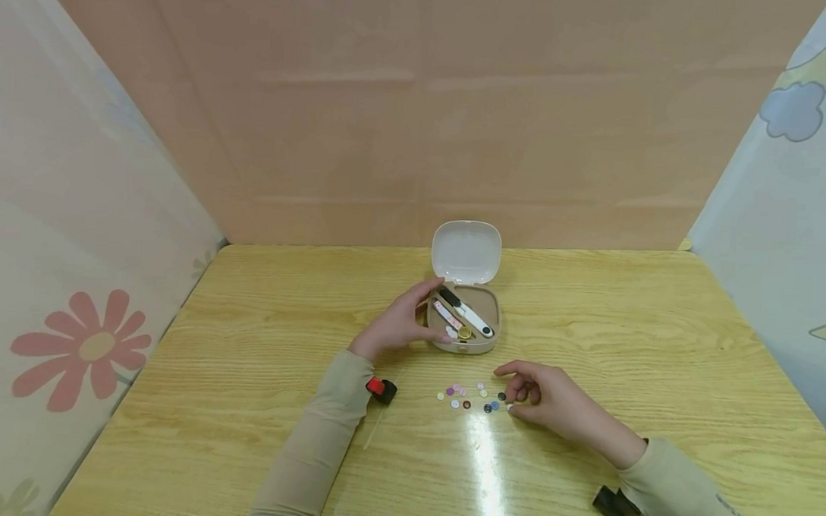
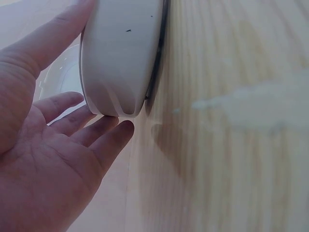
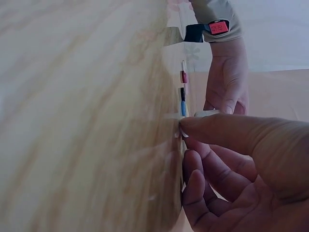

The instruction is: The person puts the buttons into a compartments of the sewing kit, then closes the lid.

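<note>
A small beige box (image 1: 461, 348) stands open on the table with its white lid (image 1: 466, 248) raised behind. My left hand (image 1: 402, 318) grips its left side, thumb at the front and fingers toward the back; the left wrist view shows fingertips against the box wall (image 2: 123, 53). Inside lie a slim white-and-black tool (image 1: 475, 319), a pink-and-white strip (image 1: 447, 314), a gold round piece (image 1: 464, 333) and white discs (image 1: 451, 333). My right hand (image 1: 548, 399) touches a white button (image 1: 509, 406) with the thumb; its index finger reaches forward, apart from the thumb.
Several loose buttons lie in front of the box, among them a purple one (image 1: 450, 391), a brown one (image 1: 467, 405), a blue one (image 1: 495, 406) and a black one (image 1: 501, 396). The wooden table (image 1: 282, 299) meets a tan backdrop (image 1: 335, 134) at the back.
</note>
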Demonstrator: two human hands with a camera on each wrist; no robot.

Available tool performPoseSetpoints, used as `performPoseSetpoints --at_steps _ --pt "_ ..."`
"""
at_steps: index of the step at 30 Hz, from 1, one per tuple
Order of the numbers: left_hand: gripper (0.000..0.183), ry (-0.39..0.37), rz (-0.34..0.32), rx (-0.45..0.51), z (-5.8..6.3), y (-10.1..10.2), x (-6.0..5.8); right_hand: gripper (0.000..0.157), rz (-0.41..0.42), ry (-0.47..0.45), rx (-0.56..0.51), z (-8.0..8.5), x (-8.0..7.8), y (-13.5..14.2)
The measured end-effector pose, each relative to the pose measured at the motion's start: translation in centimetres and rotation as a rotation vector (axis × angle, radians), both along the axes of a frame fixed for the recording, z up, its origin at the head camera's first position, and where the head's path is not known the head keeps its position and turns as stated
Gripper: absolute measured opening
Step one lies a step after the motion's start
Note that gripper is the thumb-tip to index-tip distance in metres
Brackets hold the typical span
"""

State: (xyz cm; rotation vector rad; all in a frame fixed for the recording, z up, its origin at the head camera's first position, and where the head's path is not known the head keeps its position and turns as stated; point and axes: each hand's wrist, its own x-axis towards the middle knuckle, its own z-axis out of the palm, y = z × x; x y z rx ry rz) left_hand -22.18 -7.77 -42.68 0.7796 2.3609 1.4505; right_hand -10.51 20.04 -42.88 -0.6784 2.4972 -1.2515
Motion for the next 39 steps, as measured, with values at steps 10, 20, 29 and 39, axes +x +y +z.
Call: performPoseSetpoints --at_steps 10,20,29,39 --pt "0.1 0.012 0.008 -0.021 0.0 0.0 0.0 0.043 -0.001 -0.016 -0.025 0.1 -0.1 0.0" --pt "0.102 -0.011 0.006 -0.021 0.0 0.1 0.1 0.044 -0.001 -0.057 -0.103 0.8 -0.2 0.4" --pt "0.104 -0.022 0.009 -0.007 0.2 0.1 0.2 0.043 -0.003 -0.02 -0.149 1.3 -0.7 0.5" --pt "0.102 -0.05 0.015 0.024 0.2 0.0 0.1 0.041 -0.036 -0.033 -0.174 1.8 -1.8 0.9"
